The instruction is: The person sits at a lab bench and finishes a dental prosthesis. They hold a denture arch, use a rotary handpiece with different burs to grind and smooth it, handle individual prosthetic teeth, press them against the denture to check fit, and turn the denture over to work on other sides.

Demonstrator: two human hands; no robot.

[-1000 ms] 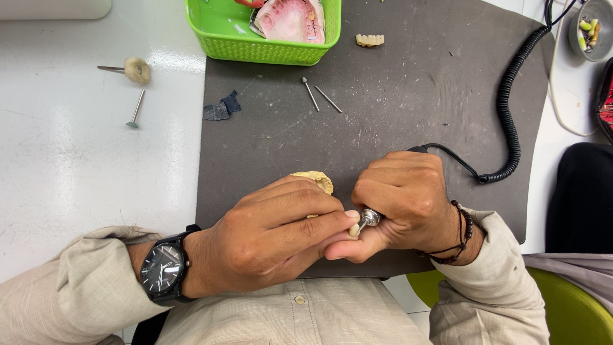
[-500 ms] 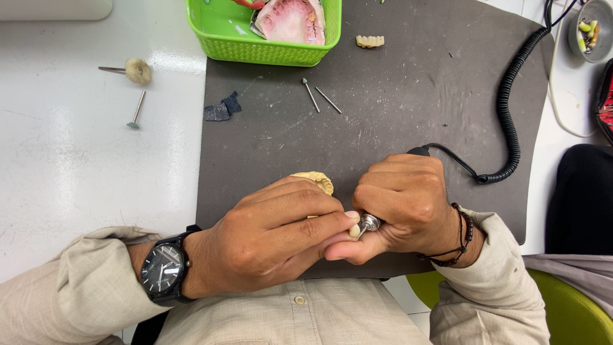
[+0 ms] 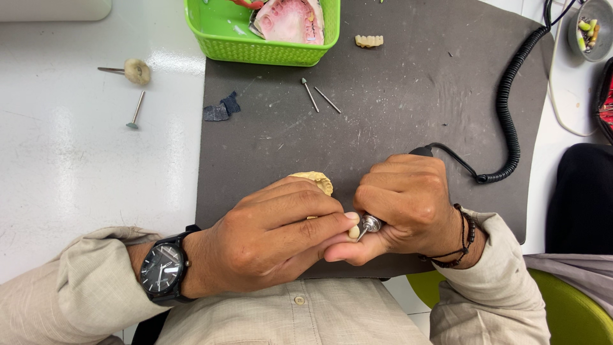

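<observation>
- nothing has shifted over the last second: left hand stays closed in a tight grip on the pale plaster cast, low on the dark mat at the table's near edge.
- right hand stays wrapped around the rotary tool, tip at the cast, so the grinding looks steady.
- count: two loose bits on the mat, two more tools on the white table, one green basket, one tooth strip.
</observation>
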